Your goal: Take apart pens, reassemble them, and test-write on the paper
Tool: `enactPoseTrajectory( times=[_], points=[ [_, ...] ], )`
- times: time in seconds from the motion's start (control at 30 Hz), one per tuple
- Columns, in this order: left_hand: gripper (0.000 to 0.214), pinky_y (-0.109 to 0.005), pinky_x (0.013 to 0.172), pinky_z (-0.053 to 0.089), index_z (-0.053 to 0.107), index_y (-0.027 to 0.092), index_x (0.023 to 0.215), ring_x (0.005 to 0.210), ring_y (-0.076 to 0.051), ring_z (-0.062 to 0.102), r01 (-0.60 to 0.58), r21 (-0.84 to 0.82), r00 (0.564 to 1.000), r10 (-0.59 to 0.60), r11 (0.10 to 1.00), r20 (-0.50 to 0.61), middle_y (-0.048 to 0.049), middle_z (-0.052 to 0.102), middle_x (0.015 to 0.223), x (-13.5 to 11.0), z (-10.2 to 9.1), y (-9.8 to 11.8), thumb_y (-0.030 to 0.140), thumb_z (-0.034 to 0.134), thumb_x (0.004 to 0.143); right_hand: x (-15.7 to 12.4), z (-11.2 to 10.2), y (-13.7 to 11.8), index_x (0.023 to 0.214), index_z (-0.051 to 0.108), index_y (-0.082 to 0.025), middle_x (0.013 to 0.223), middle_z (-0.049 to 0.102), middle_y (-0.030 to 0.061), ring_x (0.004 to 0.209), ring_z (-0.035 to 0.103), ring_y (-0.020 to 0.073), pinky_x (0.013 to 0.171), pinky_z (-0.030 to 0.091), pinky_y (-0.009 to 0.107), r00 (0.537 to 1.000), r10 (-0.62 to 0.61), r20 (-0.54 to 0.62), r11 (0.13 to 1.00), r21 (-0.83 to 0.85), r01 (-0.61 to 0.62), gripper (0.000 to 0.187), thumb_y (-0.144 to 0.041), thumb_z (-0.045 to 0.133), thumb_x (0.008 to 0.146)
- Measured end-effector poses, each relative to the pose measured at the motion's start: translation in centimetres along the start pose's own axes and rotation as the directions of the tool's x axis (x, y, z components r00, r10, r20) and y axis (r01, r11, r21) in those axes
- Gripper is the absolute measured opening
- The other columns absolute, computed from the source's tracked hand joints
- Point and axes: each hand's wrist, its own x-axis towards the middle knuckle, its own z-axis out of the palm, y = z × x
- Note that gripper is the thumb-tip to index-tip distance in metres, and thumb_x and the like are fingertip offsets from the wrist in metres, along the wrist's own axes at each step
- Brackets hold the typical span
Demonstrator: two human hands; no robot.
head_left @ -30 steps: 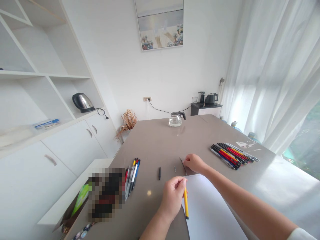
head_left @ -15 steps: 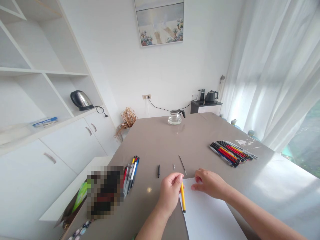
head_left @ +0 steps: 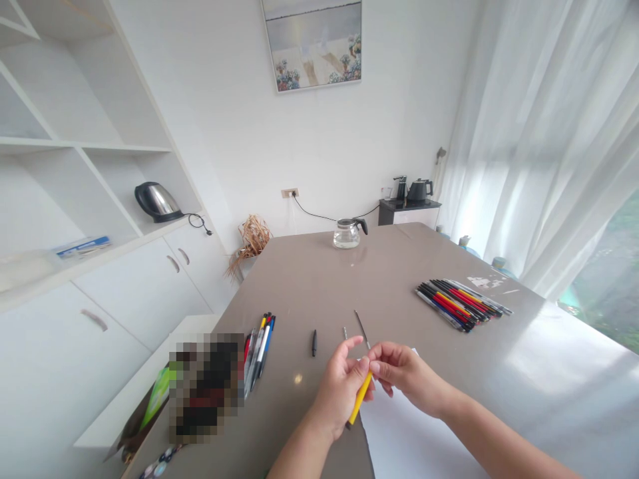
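Note:
My left hand is closed around a yellow pen barrel, which slants down toward me with its dark end lowest. At its upper end, the thumb and fingers of my right hand are pinched together against it, hiding that tip. Just beyond my hands a thin pen refill lies on the table. A small metal spring is left of the refill, partly behind my left fingers. Further left lies a short black pen part. White paper lies beneath my right hand and forearm.
Several pens lie bundled on the table's right. Another group of pens is at the left, beside a blurred dark item. A glass pot with a black handle stands at the table's far end.
My right hand has moved left off the paper to meet the upper end of the yellow barrel. The barrel has tilted, its lower end swinging left.

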Motion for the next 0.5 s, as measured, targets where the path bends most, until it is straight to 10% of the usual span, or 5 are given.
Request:
enactPoseTrajectory(
  times=[0.27, 0.5],
  points=[
    [0.049, -0.022, 0.049, 0.037, 0.045, 0.012, 0.108, 0.051, -0.011, 0.05, -0.031, -0.068, 0.991, 0.022, 0.997, -0.134, -0.0026, 0.054, 0.061, 0.5, -0.6, -0.5, 0.05, 0.031, 0.08, 0.7, -3.8, 1.0, 0.078, 0.053, -0.016, 0.062, 0.048, -0.0028, 0.048, 0.042, 0.0032, 0.046, 0.038, 0.015, 0.95, 0.172, -0.262, 0.749, 0.661, 0.047, 0.007, -0.022, 0.054, 0.074],
    [0.046, -0.022, 0.051, 0.038, 0.045, 0.015, 0.109, 0.051, -0.009, 0.049, -0.076, 0.039, 0.996, 0.078, 0.996, -0.031, -0.0005, 0.053, 0.065, 0.3, -0.2, -0.1, 0.039, 0.055, 0.071, 0.7, -2.9, 1.8, 0.074, 0.054, -0.016, 0.06, 0.048, -0.0018, 0.047, 0.041, 0.0048, 0.043, 0.038, 0.016, 0.942, 0.249, -0.227, 0.769, 0.637, -0.05, 0.007, -0.021, 0.057, 0.071]
  ],
)
